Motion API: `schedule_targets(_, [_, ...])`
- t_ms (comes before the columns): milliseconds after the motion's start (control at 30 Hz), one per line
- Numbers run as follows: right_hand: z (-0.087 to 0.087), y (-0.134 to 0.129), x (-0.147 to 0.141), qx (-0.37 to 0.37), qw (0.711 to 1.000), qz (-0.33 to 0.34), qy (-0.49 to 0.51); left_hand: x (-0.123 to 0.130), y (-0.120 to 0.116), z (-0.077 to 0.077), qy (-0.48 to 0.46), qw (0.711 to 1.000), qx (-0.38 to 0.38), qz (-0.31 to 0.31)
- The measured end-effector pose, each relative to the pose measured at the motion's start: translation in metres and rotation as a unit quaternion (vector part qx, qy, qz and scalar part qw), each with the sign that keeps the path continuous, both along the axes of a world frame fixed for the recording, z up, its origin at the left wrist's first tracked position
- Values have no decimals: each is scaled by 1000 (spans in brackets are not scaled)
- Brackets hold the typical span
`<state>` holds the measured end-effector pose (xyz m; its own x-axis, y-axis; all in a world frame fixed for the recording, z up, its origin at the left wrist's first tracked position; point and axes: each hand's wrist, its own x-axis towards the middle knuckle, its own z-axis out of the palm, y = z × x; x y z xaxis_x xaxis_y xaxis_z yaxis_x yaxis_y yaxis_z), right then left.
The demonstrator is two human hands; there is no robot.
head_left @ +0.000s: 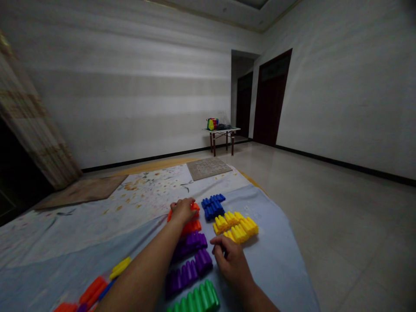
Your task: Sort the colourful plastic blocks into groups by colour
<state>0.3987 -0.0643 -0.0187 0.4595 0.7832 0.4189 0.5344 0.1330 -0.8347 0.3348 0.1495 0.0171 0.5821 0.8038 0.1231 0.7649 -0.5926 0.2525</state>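
Observation:
Over the orange pieces (194,225), my left hand (183,209) reaches out with its fingers curved down onto them; whether it grips one is hidden. My right hand (229,255) hovers beside the purple pieces (190,271), thumb and index finger curled with a gap between them and nothing visible inside. Rows of yellow pieces (238,227) lie just beyond it, and blue pieces (213,207) sit farther back. Green pieces (198,299) line up at the bottom edge, nearest the camera.
Loose orange pieces (93,291) and a yellow one (120,268) lie left of my left forearm. A floral cloth (152,186) covers the table, with a grey mat (209,168) at its far edge. A small table (222,129) holding a colourful bag stands by the wall.

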Motion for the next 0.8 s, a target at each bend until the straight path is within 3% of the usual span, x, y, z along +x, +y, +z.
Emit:
schedule_targets(233, [-1, 0, 2, 5, 1000, 2, -5, -6, 2, 13, -50, 998, -17, 18])
schedule_targets(433, [-2, 0, 1, 14, 1000, 4, 0, -34, 0, 42, -135, 989, 11, 58])
schedule_targets(600, [-6, 0, 1, 14, 1000, 5, -4, -98, -19, 52, -222, 970, 47, 86])
schedule_targets(700, [-7, 1, 2, 5, 1000, 19, -1, -152, -36, 41, -286, 950, 53, 110])
schedule_targets(800, [-7, -1, 2, -3, 1000, 27, 11, -208, -52, 24, -318, 928, 40, 189])
